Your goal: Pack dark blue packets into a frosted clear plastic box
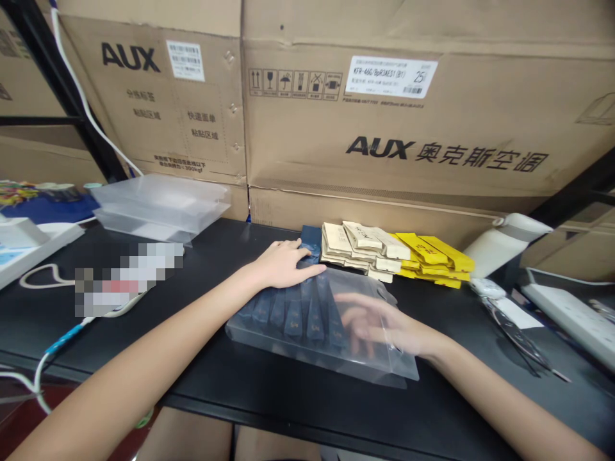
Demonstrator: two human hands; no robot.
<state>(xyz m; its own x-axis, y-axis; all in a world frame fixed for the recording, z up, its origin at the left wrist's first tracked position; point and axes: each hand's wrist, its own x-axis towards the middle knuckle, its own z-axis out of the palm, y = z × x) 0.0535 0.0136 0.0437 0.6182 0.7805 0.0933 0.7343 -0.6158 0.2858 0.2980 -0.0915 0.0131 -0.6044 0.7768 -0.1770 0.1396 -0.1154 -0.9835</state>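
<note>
A clear plastic bag (283,342) lies flat on the desk, with several narrow dark blue packets (314,314) fanned side by side inside it. My left hand (283,264) rests on the bag's far edge, its fingers extended and thumb apart. Close to those fingers, another dark blue packet (311,235) sticks out. Through the bag's right-hand opening goes my right hand (369,317), seen through the plastic. Its fingers are loosely bent and apart, beside the rightmost packets; I see nothing held in them.
Behind the bag sit stacked cream packets (355,246) and yellow packets (430,256). A white bottle (502,246) leans at right, near a power strip (576,317) and a dark cable (514,333). Clear bags (161,202) and a phone-like device (139,278) lie left. Cartons (423,121) stand behind.
</note>
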